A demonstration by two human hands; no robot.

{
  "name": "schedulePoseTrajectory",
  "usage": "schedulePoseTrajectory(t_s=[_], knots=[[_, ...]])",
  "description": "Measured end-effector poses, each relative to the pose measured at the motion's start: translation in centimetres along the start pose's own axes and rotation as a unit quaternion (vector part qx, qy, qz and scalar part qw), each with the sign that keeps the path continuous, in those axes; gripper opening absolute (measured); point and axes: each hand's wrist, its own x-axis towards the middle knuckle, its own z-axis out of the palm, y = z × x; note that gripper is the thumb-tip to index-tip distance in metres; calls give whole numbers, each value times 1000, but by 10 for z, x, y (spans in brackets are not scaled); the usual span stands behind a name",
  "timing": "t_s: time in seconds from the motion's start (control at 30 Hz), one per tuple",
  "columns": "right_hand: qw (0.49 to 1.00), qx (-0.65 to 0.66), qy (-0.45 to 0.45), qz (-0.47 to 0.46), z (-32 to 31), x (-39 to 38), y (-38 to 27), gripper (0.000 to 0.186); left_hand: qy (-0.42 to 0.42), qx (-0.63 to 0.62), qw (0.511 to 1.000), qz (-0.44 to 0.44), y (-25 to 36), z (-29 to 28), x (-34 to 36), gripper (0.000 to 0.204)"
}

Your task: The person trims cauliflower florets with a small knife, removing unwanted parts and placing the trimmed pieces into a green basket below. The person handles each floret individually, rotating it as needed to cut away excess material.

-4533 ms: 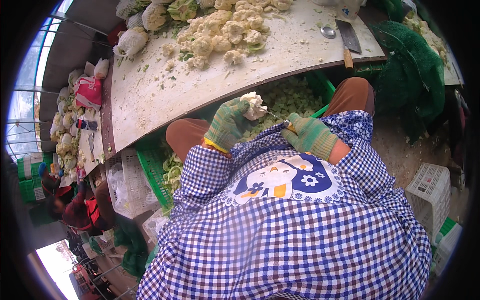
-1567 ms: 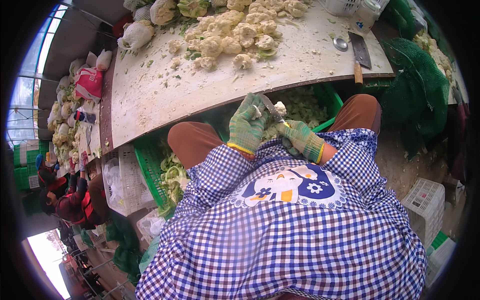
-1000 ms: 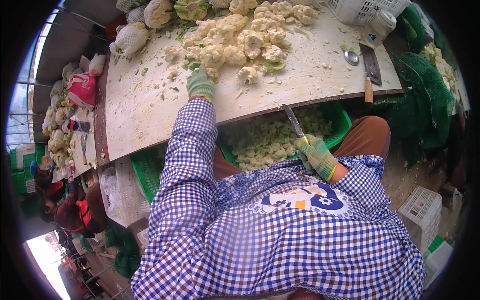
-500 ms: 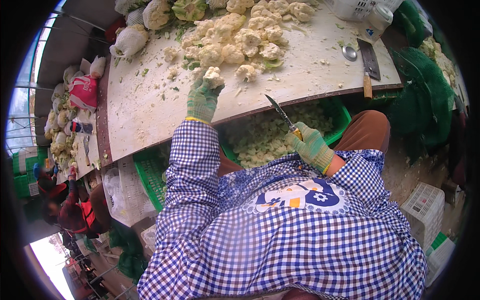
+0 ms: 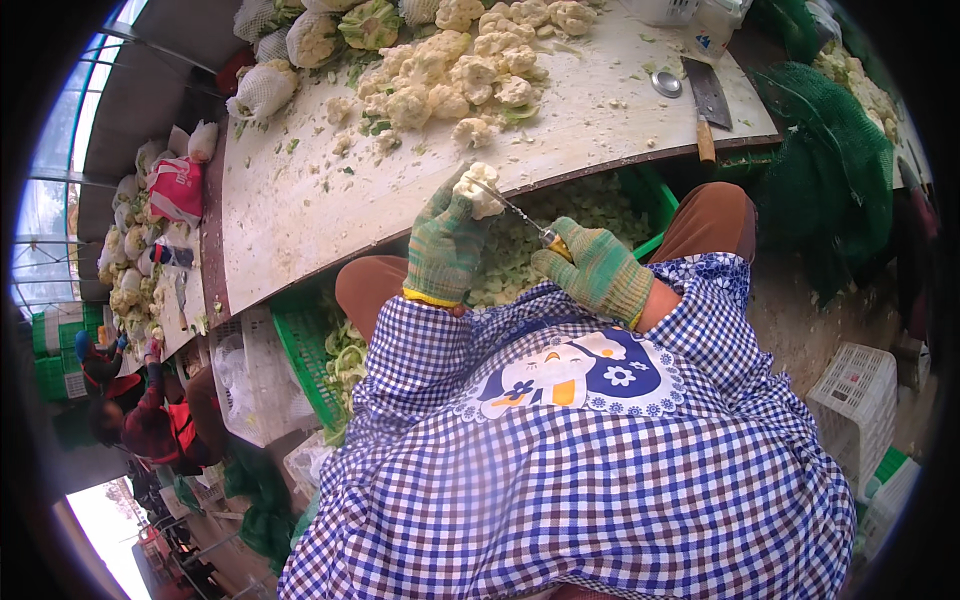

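My left hand [image 5: 445, 245], in a green and yellow knitted glove, is closed round a cauliflower floret [image 5: 482, 192] above the table's near edge. The gloved right hand [image 5: 597, 268] grips the yellow handle of a knife [image 5: 522, 215]. Its thin blade points up and left and meets the floret; how deep it goes I cannot tell. Below both hands, a green crate [image 5: 655, 200] holds many small cauliflower pieces [image 5: 610, 205]. On the table beyond lies a heap of larger florets [image 5: 440, 80].
A cleaver [image 5: 708, 100] and a round metal lid [image 5: 665, 84] lie on the white tabletop [image 5: 290, 210] at right, near a clear jar [image 5: 712, 25]. Netted cauliflower heads [image 5: 262, 90] are at the far left. Another green crate [image 5: 300, 350] with leaves stands left of my knee. Someone works farther left.
My left hand has drawn the floret back from the heap toward me and to the right. The knife, held in my right hand, has come to the floret.
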Motion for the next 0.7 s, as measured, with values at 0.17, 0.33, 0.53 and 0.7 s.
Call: schedulePoseTrajectory(t_s=[0.17,0.33,0.53,0.7], knots=[[998,-56,-10,25,0,-9,4,38,-30,35,999,-8,-6,2,-6,47],[998,-55,-14,25,8,-9,20,39,-18,-56,996,-62,-25,3,-11,44],[999,38,0,7,25,-10,44,36,-99,34,993,-55,-34,10,-9,48],[936,335,-88,67,24,-10,58,33,-48,-70,993,-77,-44,10,-10,51]])
